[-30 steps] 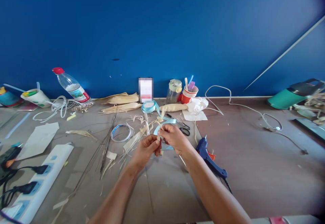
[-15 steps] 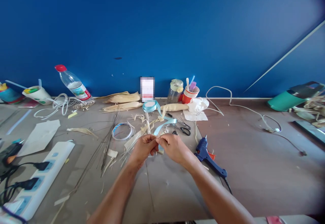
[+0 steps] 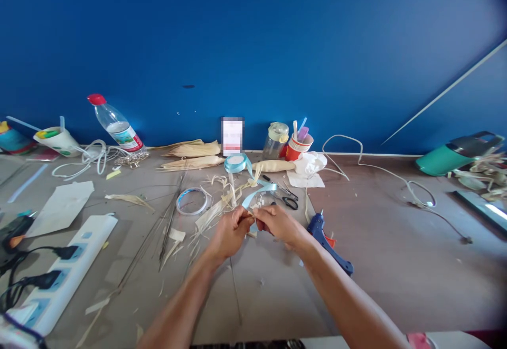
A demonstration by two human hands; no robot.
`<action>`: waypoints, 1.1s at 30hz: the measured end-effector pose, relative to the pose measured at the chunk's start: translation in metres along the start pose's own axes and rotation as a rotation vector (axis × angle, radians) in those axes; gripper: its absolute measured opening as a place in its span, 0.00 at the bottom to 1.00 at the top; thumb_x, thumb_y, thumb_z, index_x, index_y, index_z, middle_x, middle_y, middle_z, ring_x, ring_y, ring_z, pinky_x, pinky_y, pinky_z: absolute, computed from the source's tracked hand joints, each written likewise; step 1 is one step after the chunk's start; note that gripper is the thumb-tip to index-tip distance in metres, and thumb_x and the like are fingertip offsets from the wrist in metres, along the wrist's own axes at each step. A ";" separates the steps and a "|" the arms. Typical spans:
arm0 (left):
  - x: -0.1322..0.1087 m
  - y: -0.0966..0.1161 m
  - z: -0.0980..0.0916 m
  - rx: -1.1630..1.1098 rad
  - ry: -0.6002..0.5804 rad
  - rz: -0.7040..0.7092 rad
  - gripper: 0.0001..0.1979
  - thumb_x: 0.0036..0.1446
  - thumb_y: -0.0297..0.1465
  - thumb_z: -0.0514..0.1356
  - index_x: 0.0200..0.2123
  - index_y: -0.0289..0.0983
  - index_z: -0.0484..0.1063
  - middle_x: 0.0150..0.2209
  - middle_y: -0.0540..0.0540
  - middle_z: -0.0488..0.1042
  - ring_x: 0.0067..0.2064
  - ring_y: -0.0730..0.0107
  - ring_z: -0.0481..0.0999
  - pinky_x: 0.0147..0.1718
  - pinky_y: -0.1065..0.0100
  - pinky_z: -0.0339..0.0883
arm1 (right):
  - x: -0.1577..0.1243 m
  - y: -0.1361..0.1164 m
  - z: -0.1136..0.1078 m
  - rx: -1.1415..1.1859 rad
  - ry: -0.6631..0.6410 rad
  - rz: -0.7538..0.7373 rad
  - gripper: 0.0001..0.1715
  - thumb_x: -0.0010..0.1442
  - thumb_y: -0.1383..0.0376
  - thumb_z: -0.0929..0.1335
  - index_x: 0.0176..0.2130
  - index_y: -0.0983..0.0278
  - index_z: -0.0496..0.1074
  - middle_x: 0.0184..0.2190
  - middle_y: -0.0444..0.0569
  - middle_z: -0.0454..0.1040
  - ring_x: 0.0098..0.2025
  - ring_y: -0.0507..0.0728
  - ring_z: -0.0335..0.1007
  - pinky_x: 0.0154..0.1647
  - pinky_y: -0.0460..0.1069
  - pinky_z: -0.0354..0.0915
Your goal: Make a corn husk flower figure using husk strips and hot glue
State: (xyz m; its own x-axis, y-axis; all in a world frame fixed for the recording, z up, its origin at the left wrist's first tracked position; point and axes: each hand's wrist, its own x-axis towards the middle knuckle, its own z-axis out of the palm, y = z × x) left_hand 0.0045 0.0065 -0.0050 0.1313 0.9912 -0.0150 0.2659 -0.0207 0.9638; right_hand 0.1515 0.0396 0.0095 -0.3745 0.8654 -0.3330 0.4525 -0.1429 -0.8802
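Observation:
My left hand [image 3: 233,228] and my right hand [image 3: 279,223] meet over the desk, fingers pinched together. Between the fingertips shows a small tan strip [image 3: 252,214] that looks like dried corn husk; most of it is hidden. Just beyond them, light-blue ribbon [image 3: 250,196] trails from its roll [image 3: 235,163]. Shredded husk pieces [image 3: 212,214] and a roll of tape [image 3: 191,201] lie left of my hands. Scissors [image 3: 291,202] rest to the right, near a blue glue gun [image 3: 327,243]. Below my wrists a thin wire [image 3: 235,291] runs along the desk.
Dried corn husks [image 3: 192,163] lie along the blue wall beside a leaning plastic bottle [image 3: 119,127]. A power strip [image 3: 75,264] and thin wires [image 3: 168,227] occupy the left. A clear jar [image 3: 275,143], red paper cups [image 3: 298,148], a white cable [image 3: 380,167] and a green bottle [image 3: 447,156] stand or lie rightward.
Both hands have shifted slightly right and stay joined at the fingertips. My right fingers now curl more over the strip. The view has moved a little.

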 end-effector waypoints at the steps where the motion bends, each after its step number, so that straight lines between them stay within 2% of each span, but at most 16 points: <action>1: -0.001 0.000 0.000 0.009 -0.002 0.019 0.09 0.53 0.32 0.55 0.22 0.37 0.64 0.21 0.53 0.64 0.24 0.75 0.61 0.24 0.72 0.53 | 0.000 0.001 0.000 0.074 -0.034 0.037 0.24 0.57 0.52 0.60 0.17 0.63 0.61 0.13 0.40 0.55 0.16 0.47 0.45 0.18 0.46 0.42; 3: -0.001 -0.004 -0.001 0.019 -0.020 0.058 0.09 0.53 0.31 0.54 0.22 0.37 0.64 0.21 0.53 0.65 0.24 0.74 0.61 0.24 0.72 0.53 | -0.005 -0.002 -0.006 0.218 -0.108 0.090 0.25 0.54 0.50 0.62 0.16 0.64 0.61 0.12 0.39 0.52 0.14 0.46 0.42 0.17 0.45 0.39; 5: 0.001 -0.009 -0.002 0.047 0.000 0.092 0.08 0.53 0.30 0.55 0.22 0.38 0.65 0.20 0.53 0.65 0.24 0.74 0.61 0.24 0.72 0.53 | -0.016 -0.010 -0.025 0.353 -0.142 0.107 0.26 0.52 0.49 0.63 0.15 0.63 0.60 0.11 0.38 0.49 0.14 0.45 0.39 0.17 0.45 0.36; 7: 0.004 -0.015 -0.004 0.072 0.072 0.081 0.08 0.51 0.31 0.57 0.21 0.37 0.65 0.19 0.53 0.64 0.23 0.74 0.62 0.25 0.72 0.53 | -0.033 -0.023 -0.056 0.497 -0.062 0.041 0.27 0.50 0.49 0.65 0.13 0.62 0.55 0.11 0.38 0.46 0.14 0.46 0.37 0.17 0.46 0.35; 9: 0.008 -0.017 -0.005 -0.044 0.119 -0.002 0.09 0.52 0.34 0.57 0.22 0.37 0.65 0.19 0.53 0.64 0.21 0.76 0.61 0.22 0.73 0.53 | -0.050 -0.035 -0.088 0.576 0.058 -0.122 0.25 0.51 0.50 0.65 0.14 0.61 0.57 0.13 0.38 0.46 0.15 0.47 0.37 0.17 0.47 0.39; 10: 0.010 -0.017 -0.006 -0.114 0.138 -0.034 0.10 0.52 0.35 0.57 0.23 0.37 0.65 0.19 0.54 0.64 0.19 0.77 0.60 0.21 0.73 0.53 | -0.056 -0.038 -0.099 0.603 0.102 -0.167 0.23 0.52 0.50 0.65 0.16 0.61 0.60 0.13 0.39 0.47 0.16 0.47 0.38 0.17 0.47 0.40; 12: 0.012 -0.015 -0.005 -0.227 0.148 -0.081 0.11 0.51 0.37 0.58 0.23 0.36 0.65 0.19 0.54 0.64 0.18 0.79 0.60 0.19 0.74 0.53 | -0.060 -0.039 -0.105 0.642 0.105 -0.127 0.21 0.52 0.48 0.65 0.21 0.62 0.65 0.16 0.41 0.54 0.17 0.47 0.40 0.18 0.47 0.42; 14: 0.012 -0.013 -0.004 -0.285 0.133 -0.095 0.11 0.50 0.37 0.59 0.24 0.35 0.66 0.19 0.54 0.65 0.18 0.80 0.60 0.20 0.74 0.54 | -0.050 -0.031 -0.089 0.614 0.015 0.006 0.22 0.50 0.48 0.66 0.27 0.65 0.70 0.20 0.44 0.58 0.19 0.48 0.45 0.19 0.46 0.42; 16: 0.011 -0.012 -0.003 -0.331 0.108 -0.089 0.11 0.51 0.37 0.58 0.27 0.35 0.68 0.21 0.53 0.67 0.19 0.79 0.62 0.22 0.74 0.56 | -0.033 -0.018 -0.061 0.541 0.014 0.074 0.23 0.51 0.47 0.65 0.30 0.65 0.69 0.21 0.43 0.59 0.19 0.47 0.46 0.19 0.46 0.43; 18: 0.010 -0.012 -0.003 -0.352 0.080 -0.078 0.09 0.51 0.36 0.58 0.28 0.35 0.69 0.22 0.53 0.68 0.20 0.79 0.63 0.23 0.74 0.56 | -0.018 -0.007 -0.033 0.391 0.044 0.079 0.23 0.54 0.47 0.63 0.29 0.65 0.67 0.21 0.42 0.58 0.20 0.47 0.46 0.20 0.46 0.44; 21: 0.009 -0.011 -0.003 -0.301 0.068 -0.115 0.09 0.51 0.34 0.58 0.25 0.35 0.69 0.21 0.53 0.68 0.20 0.79 0.63 0.23 0.74 0.56 | -0.009 -0.005 -0.009 0.083 0.075 -0.067 0.24 0.58 0.50 0.60 0.21 0.63 0.62 0.17 0.41 0.54 0.21 0.49 0.47 0.22 0.47 0.46; 27: 0.009 -0.009 -0.003 -0.341 0.057 -0.198 0.09 0.49 0.35 0.59 0.24 0.35 0.69 0.21 0.53 0.69 0.18 0.80 0.63 0.19 0.75 0.55 | -0.007 -0.018 0.007 -0.308 0.138 -0.192 0.17 0.60 0.61 0.60 0.22 0.62 0.65 0.21 0.46 0.66 0.24 0.53 0.59 0.28 0.49 0.52; 33: 0.009 -0.013 -0.003 -0.334 0.049 -0.198 0.10 0.50 0.36 0.58 0.24 0.34 0.70 0.20 0.53 0.69 0.16 0.81 0.62 0.18 0.75 0.54 | -0.002 -0.008 0.017 -0.496 0.228 -0.235 0.18 0.62 0.62 0.59 0.23 0.63 0.65 0.25 0.50 0.70 0.28 0.53 0.63 0.30 0.48 0.52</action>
State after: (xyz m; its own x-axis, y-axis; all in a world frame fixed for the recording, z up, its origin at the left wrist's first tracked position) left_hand -0.0010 0.0162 -0.0168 0.0605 0.9769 -0.2049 -0.0447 0.2077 0.9772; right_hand 0.1345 0.0305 0.0119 -0.3519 0.9358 -0.0186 0.7231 0.2592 -0.6403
